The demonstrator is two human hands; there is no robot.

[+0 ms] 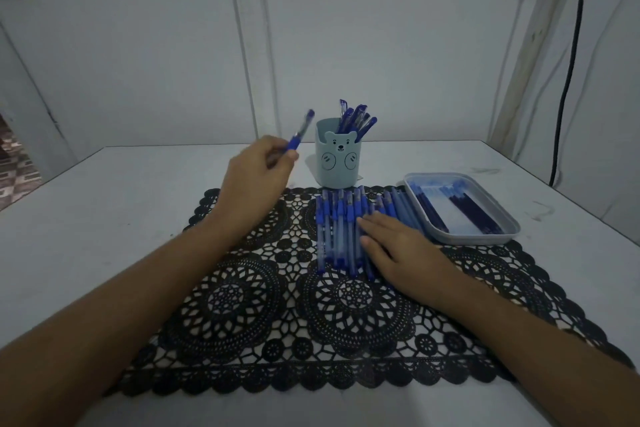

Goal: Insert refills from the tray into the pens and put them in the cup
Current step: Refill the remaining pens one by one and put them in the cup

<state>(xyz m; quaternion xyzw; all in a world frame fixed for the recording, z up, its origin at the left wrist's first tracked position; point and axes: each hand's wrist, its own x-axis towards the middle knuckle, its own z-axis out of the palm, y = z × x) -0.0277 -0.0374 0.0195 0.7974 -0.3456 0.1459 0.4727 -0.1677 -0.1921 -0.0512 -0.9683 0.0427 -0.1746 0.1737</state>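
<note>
Left hand [258,168] pinches a blue pen [300,132] beside the cup [337,158] — right hand [398,248], fingers flat, rests on the pen row [341,232].

White table [104,201] with black lace mat [242,305] stands against pale walls [138,45]. Black cable [571,73] hangs at right. Lighting dim, bluish.

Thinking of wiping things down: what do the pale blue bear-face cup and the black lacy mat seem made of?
The pale blue bear-face cup looks like matte moulded plastic: smooth walls, printed face. The black lacy mat could be crochet or cut vinyl; its openwork circles fit either.
</note>
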